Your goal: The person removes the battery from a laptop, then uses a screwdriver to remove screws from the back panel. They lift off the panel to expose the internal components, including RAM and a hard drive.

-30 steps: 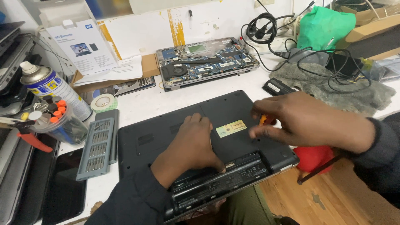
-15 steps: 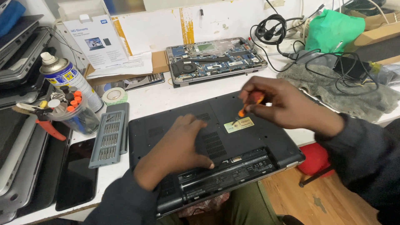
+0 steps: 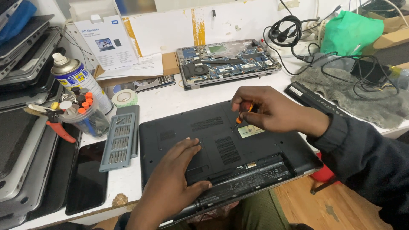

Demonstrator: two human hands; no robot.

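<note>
The person is working on the underside of a black laptop (image 3: 226,149) that is lying upside down on the white table (image 3: 170,100), its near edge hanging a little over the table's front. The step in hand looks like undoing a screw in the bottom cover, close by the pale sticker (image 3: 251,130).

The right hand (image 3: 268,108) is curling tightly round a small orange-handled screwdriver (image 3: 242,114), fingers bunched over the top of it, and holding it nearly upright with the tip pressing down on the cover. I cannot quite make out whether the tip is sitting in a screw head, since the fingers are shading it. The wrist is bending in from the right, the dark sleeve trailing off toward the near corner.

The left hand (image 3: 177,179) is lying flat and spread on the cover, palm down and gripping nothing, the thumb reaching along the battery bay at the front edge. It seems to be pinning the machine steady.

To my eye the next move calls for firm downward pressure and a straight driver, so the bit is not slipping out.

A grey bit case (image 3: 120,135) is lying just left of the laptop, and a second, opened laptop (image 3: 228,61) is sitting farther back.
</note>
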